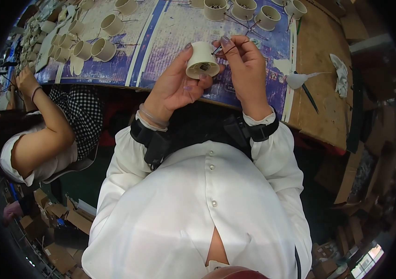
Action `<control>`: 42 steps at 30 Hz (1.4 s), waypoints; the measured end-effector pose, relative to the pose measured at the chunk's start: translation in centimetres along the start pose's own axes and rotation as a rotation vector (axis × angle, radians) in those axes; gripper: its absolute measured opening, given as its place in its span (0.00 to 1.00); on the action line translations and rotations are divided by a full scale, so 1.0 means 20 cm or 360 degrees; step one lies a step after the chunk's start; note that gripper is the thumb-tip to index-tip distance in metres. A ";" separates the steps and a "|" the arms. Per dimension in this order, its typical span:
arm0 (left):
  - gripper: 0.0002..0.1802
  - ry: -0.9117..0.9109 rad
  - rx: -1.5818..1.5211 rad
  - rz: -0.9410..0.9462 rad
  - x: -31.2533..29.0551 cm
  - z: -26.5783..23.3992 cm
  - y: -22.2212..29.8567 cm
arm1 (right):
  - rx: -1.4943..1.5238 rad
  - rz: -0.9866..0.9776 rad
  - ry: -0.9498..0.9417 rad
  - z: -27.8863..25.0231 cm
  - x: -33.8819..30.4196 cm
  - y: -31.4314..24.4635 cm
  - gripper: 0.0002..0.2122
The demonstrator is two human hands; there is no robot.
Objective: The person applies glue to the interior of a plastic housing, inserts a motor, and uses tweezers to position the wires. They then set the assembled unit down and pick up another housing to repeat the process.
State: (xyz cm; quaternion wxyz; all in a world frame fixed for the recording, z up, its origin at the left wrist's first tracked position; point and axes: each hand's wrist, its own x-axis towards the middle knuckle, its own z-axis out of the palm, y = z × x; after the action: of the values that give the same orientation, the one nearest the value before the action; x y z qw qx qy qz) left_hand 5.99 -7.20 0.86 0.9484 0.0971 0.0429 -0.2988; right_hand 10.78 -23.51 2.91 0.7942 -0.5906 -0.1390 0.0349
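My left hand is closed around a white cup-shaped plastic housing, held tilted above the table. Its end toward me shows a recess with a small dark part inside. Thin dark wires come out at the housing's right side. Thumb and fingers of my right hand pinch these wires close to the housing. The wire ends are partly hidden by my fingers.
Similar white housings with wires stand at the table's far side, and more at the left. A white pointed-tip object, a dark green pen-like tool and crumpled white cloth lie right. A co-worker sits left.
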 end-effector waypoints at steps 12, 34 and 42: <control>0.30 0.0115 0.0925 0.0501 -0.05 -0.05 0.00 | 0.0203 0.0105 -0.0192 -0.08 -0.09 -0.06 0.06; 0.38 0.0118 0.2638 0.1173 -0.09 0.15 -0.05 | -0.1305 -0.0748 -0.0431 -0.22 -0.16 -0.15 0.08; 0.37 -0.0006 0.2721 0.1147 -0.10 0.15 -0.03 | -0.1324 -0.0734 -0.0439 -0.22 -0.15 -0.12 0.05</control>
State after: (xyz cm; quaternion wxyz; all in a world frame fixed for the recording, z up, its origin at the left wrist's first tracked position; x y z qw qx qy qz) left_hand 3.96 -7.21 4.01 0.5900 0.7705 -0.2264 0.0837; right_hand 8.84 -28.94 3.56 0.4524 -0.8013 -0.3719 -0.1225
